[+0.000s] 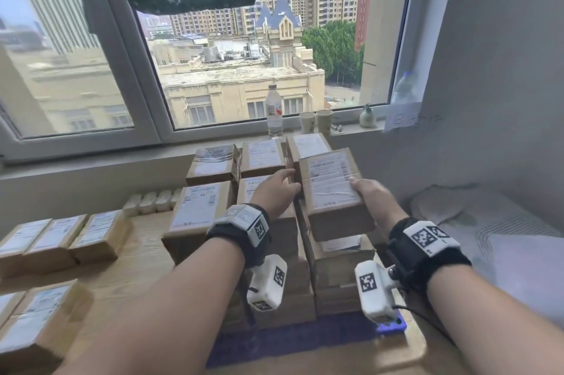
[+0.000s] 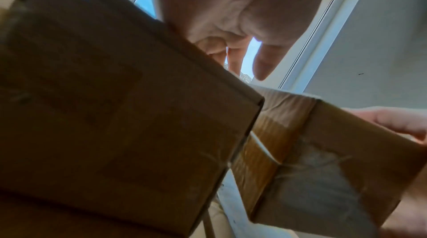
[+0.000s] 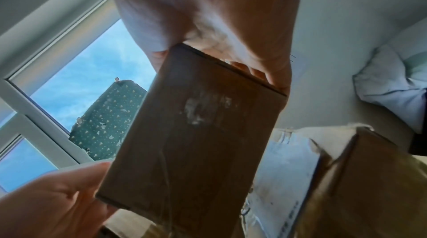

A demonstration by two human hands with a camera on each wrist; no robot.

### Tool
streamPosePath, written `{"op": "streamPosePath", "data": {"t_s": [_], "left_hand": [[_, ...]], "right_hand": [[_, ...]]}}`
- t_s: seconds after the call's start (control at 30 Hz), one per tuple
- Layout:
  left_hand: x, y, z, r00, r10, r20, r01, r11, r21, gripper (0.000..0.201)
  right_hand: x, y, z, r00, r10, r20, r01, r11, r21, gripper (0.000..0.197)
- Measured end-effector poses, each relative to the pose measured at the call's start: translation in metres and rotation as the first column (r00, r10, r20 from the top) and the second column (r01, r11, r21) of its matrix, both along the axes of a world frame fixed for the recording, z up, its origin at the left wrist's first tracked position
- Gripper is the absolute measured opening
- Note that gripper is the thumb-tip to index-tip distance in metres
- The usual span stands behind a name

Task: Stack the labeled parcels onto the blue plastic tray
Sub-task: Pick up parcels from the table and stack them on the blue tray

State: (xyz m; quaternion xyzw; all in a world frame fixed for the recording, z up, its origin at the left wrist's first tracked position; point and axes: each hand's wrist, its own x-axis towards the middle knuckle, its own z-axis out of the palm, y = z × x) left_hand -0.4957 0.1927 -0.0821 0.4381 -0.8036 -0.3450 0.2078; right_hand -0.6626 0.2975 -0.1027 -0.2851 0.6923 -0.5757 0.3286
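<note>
A labeled parcel is held above the stack of parcels that is piled on the blue plastic tray at the near right of the desk. The parcel is gripped at its right edge by the right hand, with the thumb laid on the label and the fingers curled underneath. Its left edge is touched by the left hand, whose fingers are extended and lie flat along the side. More parcels are laid in rows on the desk to the left of the stack. Behind the stack, a bottle and two paper cups are set on the windowsill.
</note>
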Motion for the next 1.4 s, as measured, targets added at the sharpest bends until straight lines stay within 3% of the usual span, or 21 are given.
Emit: {"op": "streamPosePath", "data": {"t_s": [0.1, 0.27, 0.4, 0.5, 0.67, 0.8, 1.03, 1.2, 1.27, 1.4], "left_hand": [[-0.002, 0.0, -0.002, 0.999, -0.016, 0.037, 0.016, 1.0, 0.001, 0.05], [-0.002, -0.002, -0.002, 0.988, -0.052, 0.145, 0.059, 0.997, -0.043, 0.053], [0.0, -0.003, -0.004, 0.96, -0.076, 0.27, 0.109, 0.988, -0.106, 0.062], [0.001, -0.004, -0.005, 0.94, -0.087, 0.328, 0.133, 0.984, -0.12, 0.064], [0.001, -0.002, -0.003, 0.948, -0.091, 0.306, 0.143, 0.978, -0.15, 0.047], [0.0, 0.0, -0.004, 0.95, -0.079, 0.302, 0.129, 0.98, -0.151, 0.048], [0.001, 0.002, -0.001, 0.938, -0.065, 0.341, 0.124, 0.98, -0.154, 0.058], [0.006, 0.003, 0.001, 0.952, -0.036, 0.305, 0.092, 0.981, -0.171, 0.051], [0.011, 0.002, 0.0, 0.946, -0.017, 0.324, 0.084, 0.977, -0.195, 0.052], [0.025, 0.001, 0.0, 0.943, 0.026, 0.332, 0.071, 0.958, -0.278, 0.05]], "right_hand": [[-0.006, -0.009, -0.019, 1.0, 0.001, 0.021, -0.002, 0.999, 0.049, 0.072], [0.002, -0.017, -0.024, 0.999, 0.045, 0.009, -0.045, 0.996, 0.08, 0.062], [0.004, -0.019, -0.026, 0.998, 0.065, -0.026, -0.061, 0.991, 0.116, 0.031], [0.002, -0.02, -0.031, 0.998, 0.035, -0.046, -0.028, 0.99, 0.135, 0.049], [0.002, -0.018, -0.033, 0.989, 0.004, -0.15, 0.021, 0.986, 0.164, 0.033], [0.004, -0.02, -0.027, 0.954, 0.02, -0.298, 0.037, 0.982, 0.186, 0.027], [0.013, -0.022, -0.012, 0.819, 0.111, -0.564, 0.049, 0.964, 0.261, 0.043], [0.022, -0.022, -0.01, 0.636, 0.153, -0.757, 0.063, 0.967, 0.249, 0.054], [0.029, -0.021, -0.008, 0.555, 0.175, -0.813, 0.035, 0.972, 0.233, 0.052], [0.049, -0.022, 0.002, 0.473, 0.149, -0.868, -0.049, 0.989, 0.143, 0.044]]}}
